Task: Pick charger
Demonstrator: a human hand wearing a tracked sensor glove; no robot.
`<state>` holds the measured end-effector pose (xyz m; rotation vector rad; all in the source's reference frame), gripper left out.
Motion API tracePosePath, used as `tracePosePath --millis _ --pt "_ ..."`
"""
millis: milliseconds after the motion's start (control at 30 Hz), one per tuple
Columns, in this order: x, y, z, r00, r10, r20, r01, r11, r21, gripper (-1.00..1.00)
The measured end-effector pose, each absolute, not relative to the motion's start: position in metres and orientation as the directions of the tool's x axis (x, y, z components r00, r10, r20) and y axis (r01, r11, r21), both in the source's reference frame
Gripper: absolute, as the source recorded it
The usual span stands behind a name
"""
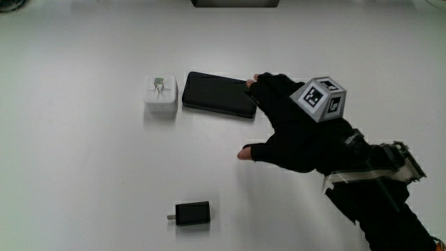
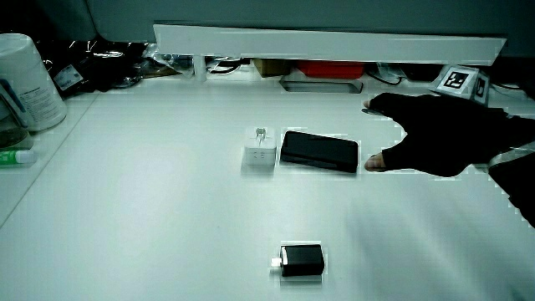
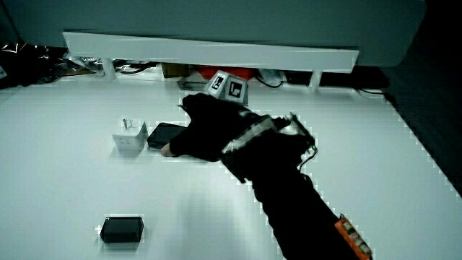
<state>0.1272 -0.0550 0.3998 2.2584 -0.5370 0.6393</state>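
A white cube charger [image 1: 160, 96] with its prongs up stands beside a flat black slab [image 1: 219, 94], like a phone. A small black charger [image 1: 193, 213] lies alone, nearer to the person than both. The gloved hand [image 1: 279, 122] hovers at the slab's end away from the white charger, fingertips over that end, thumb spread, holding nothing. In both side views the white charger [image 2: 260, 150] [image 3: 129, 139], the slab [image 2: 318, 151] [image 3: 164, 134], the black charger [image 2: 302, 259] [image 3: 121, 229] and the hand [image 2: 435, 134] [image 3: 209, 130] show the same layout.
A low white partition [image 2: 326, 42] runs along the table's edge farthest from the person, with cables and small items under it. A pale cylindrical container [image 2: 25, 79] and a small tube [image 2: 15, 156] stand at a side edge of the table.
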Motion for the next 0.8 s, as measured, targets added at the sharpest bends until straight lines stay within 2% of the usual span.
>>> tracePosePath --millis 800 --pt "0.065 0.007 0.456 0.726 -0.257 0.638 -0.673 -0.456 0.583 0.0"
